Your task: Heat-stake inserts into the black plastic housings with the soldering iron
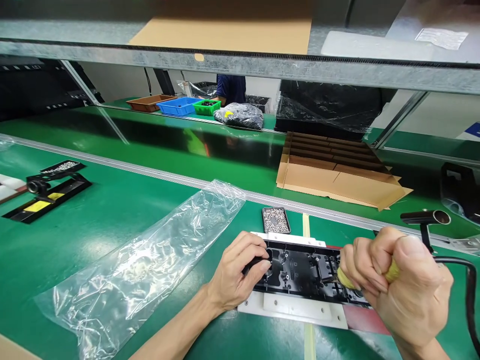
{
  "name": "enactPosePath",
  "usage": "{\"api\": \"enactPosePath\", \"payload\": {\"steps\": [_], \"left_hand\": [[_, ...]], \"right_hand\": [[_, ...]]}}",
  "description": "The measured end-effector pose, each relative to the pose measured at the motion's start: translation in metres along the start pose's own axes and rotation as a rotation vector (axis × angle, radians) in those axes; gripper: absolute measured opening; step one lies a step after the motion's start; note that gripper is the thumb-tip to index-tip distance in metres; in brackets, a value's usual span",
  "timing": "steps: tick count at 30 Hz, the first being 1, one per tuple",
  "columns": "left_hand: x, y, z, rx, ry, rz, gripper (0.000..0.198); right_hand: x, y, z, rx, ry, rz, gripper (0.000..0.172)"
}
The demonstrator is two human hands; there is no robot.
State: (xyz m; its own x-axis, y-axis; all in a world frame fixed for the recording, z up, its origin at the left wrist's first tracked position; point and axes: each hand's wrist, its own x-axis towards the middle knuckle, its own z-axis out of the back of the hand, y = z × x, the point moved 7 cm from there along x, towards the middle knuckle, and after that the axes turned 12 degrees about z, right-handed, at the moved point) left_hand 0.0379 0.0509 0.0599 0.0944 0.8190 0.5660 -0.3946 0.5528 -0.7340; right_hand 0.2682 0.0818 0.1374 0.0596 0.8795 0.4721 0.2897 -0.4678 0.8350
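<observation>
One black housing (300, 270) stretches from left fingers (250, 246) to beneath right fingers (365, 266).

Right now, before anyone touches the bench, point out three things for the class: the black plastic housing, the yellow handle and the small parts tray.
Black plastic housing (300, 269): head view, middle of its open interior.
Yellow handle (345, 279): head view, end showing below the right hand (393, 282).
Small parts tray (278, 232): head view, near rim.

The person's bare left hand (236, 275), at the end of a bare, slender left forearm (183, 322) slanting up rightward from the lower edge, bends its fingers (243, 247) toward the thumb (258, 274) in a pinch, while the bare right hand (407, 285) is clenched in a fist, thumb side uppermost, above its wrist (422, 346).
</observation>
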Motion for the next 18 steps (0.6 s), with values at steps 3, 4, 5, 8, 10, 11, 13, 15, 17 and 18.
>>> {"api": "enactPosePath", "payload": {"steps": [3,4,5,8,10,11,13,15,17,18], "left_hand": [[0.000,-0.003,-0.001,0.006,-0.001,-0.047,0.011],[0.000,-0.003,-0.002,0.006,0.003,-0.058,0.011],[0.000,-0.003,-0.003,0.003,0.010,-0.063,0.012],[-0.002,-0.001,-0.005,-0.015,0.033,-0.078,0.019],[-0.003,0.000,-0.007,-0.016,0.051,-0.089,0.025],[-0.004,0.000,-0.008,-0.010,0.061,-0.096,0.027],[-0.005,0.001,-0.010,0.003,0.084,-0.104,0.032],[-0.006,0.001,-0.012,0.006,0.105,-0.108,0.035],[-0.006,0.001,-0.013,0.004,0.117,-0.107,0.037],[-0.006,0.001,-0.014,0.005,0.119,-0.111,0.038]], "right_hand": [[0.001,0.000,0.000,0.006,-0.006,-0.016,0.055],[0.001,0.000,0.000,0.007,-0.006,-0.014,0.055],[0.001,0.000,-0.001,0.006,-0.005,-0.015,0.056],[0.001,0.000,-0.002,0.010,0.001,-0.019,0.056],[0.001,0.001,-0.002,0.012,0.002,-0.014,0.055],[0.001,0.001,-0.002,0.012,0.000,-0.011,0.055],[0.001,0.001,-0.002,0.010,0.000,-0.008,0.055],[0.001,0.001,-0.003,0.009,0.003,-0.005,0.055],[0.001,0.001,-0.003,0.010,0.005,-0.001,0.055],[0.001,0.000,-0.003,0.009,0.005,-0.004,0.055]]}}
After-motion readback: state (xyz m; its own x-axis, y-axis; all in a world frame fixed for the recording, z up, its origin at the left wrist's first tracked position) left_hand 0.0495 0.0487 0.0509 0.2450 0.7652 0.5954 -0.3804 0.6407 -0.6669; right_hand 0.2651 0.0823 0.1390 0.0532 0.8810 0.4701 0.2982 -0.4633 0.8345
